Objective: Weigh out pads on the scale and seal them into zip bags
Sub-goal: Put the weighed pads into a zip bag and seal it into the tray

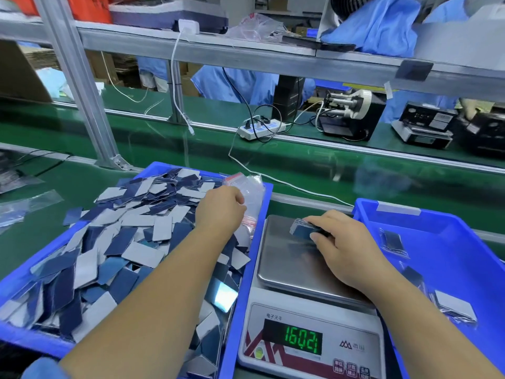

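Blue pads (302,230) sit stacked under the right hand's (345,250) fingertips.

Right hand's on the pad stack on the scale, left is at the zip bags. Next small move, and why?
Probably lift the stack of pads off the scale pan toward the zip bags. The right hand already grips the stack, the display shows a reading, and the left hand is at the bags, seemingly taking one.

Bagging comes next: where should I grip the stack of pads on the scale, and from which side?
Pinch the stack of pads across its thin edges, from above on the right, as the right hand does now. It lies flat on the scale pan, edges exposed, and the left hand is busy at the zip bags.
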`<state>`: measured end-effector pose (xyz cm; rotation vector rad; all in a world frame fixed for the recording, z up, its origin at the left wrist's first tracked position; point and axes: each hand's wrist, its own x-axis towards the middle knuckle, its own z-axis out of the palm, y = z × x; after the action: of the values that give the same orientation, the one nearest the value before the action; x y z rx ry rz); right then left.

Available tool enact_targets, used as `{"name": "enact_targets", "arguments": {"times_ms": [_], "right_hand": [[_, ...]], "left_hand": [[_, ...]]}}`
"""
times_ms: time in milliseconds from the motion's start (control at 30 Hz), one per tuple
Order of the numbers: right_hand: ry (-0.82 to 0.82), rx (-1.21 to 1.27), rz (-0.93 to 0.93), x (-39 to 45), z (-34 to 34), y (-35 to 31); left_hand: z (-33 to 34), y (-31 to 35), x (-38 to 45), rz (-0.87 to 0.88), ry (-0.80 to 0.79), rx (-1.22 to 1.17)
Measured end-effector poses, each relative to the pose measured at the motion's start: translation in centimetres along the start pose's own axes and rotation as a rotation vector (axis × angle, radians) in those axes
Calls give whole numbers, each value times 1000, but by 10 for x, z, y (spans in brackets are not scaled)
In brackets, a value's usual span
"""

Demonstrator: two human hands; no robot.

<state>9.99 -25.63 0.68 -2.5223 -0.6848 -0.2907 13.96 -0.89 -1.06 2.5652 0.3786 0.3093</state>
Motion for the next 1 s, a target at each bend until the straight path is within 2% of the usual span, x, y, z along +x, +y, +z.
{"name": "enact_targets", "arguments": {"times_ms": [67, 133, 233, 333, 467, 667, 733, 800, 867, 933, 1000], "right_hand": [[40, 68, 14, 0, -1, 1], [62, 298, 74, 0, -3, 1], [14, 876, 142, 0, -3, -3], [42, 1187, 166, 1, -2, -3], [68, 1193, 177, 2, 0, -5], [138, 1202, 236, 4, 2, -5], [182, 1191, 241, 5, 2, -6], [262, 1190, 245, 6, 1, -5], [325, 1209, 248, 7, 0, -5], [313, 1207, 220, 6, -1, -5], [279, 1168, 169, 5, 0, -5]], "left_hand": [[-5, 1, -2, 57, 70, -167], [-11, 6, -8, 137, 103, -401], [-17, 18, -22, 261, -9, -697], [-13, 32, -35, 379, -154, -782], [-2, 41, -45, 445, -250, -843], [-1, 40, -45, 459, -254, -818], [1, 39, -45, 397, -252, -790], [0, 41, -45, 241, -253, -748], [-4, 42, -45, 121, -363, -736], [-9, 43, -47, 88, -484, -736], [-11, 43, -46, 124, -527, -762]]}}
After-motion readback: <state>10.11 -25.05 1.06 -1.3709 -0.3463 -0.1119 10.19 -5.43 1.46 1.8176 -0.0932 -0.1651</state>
